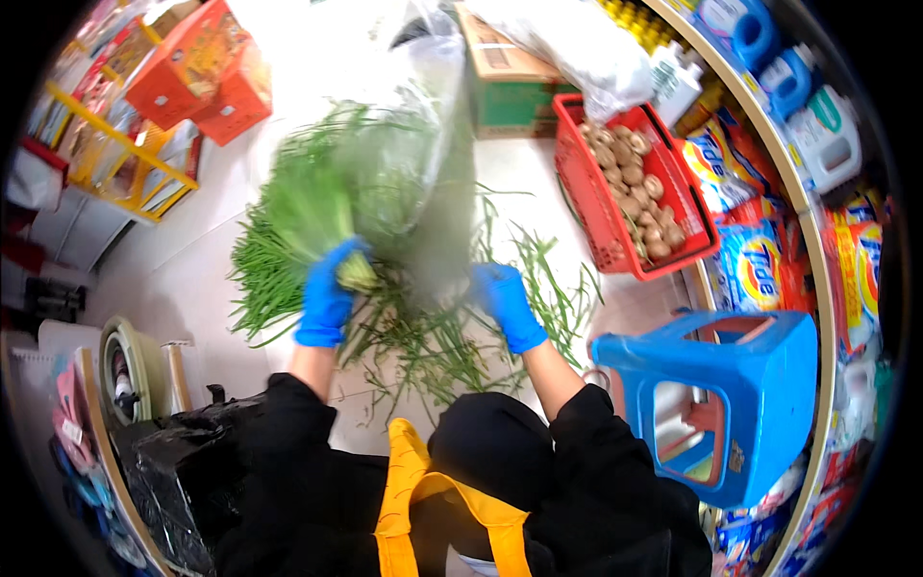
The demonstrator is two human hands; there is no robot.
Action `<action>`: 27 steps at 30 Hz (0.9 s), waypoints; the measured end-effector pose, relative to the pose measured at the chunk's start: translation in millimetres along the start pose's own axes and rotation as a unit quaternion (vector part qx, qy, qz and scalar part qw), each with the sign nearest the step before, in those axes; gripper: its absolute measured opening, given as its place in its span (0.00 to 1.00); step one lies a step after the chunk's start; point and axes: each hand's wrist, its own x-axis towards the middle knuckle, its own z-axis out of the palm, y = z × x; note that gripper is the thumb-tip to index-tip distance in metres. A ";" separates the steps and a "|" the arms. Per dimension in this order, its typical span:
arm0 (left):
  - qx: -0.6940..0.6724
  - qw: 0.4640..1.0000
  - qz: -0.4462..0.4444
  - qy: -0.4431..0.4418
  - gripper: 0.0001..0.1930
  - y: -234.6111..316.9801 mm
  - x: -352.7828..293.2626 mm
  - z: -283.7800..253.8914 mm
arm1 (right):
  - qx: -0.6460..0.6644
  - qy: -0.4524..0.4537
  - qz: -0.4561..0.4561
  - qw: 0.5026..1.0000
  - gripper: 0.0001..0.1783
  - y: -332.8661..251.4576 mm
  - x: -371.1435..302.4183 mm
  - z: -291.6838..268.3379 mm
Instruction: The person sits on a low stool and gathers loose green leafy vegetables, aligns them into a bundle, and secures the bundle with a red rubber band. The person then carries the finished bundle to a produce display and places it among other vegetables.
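The blue-gloved left hand (332,293) is holding a thick bunch of thin green leaves (312,216) by its pale end, fingers wrapping around it. The bunch is showing over a big green leafy pile (260,284) on the pale tile floor (173,264), beside a see-through plastic bag (437,115). The blue-gloved right hand (507,306) is bending its fingers near the bag; blur is hiding whether they are pinching anything. Farther right, a red plastic basket (612,236) is holding round brown mushrooms (632,175).
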 end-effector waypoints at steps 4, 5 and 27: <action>-0.467 0.821 -0.271 0.186 0.11 7.8 3.5 -31.3 | -0.324 0.146 -0.035 0.934 0.16 81.7 -38.8 -95.9; -0.484 0.810 -0.272 0.189 0.10 6.9 0.3 -34.4 | -0.457 0.167 -0.067 0.871 0.20 109.5 -55.4 -111.0; -0.542 0.785 -0.258 0.154 0.07 -30.4 -1.6 -62.1 | -0.050 0.106 -0.082 0.990 0.19 7.6 17.9 -157.4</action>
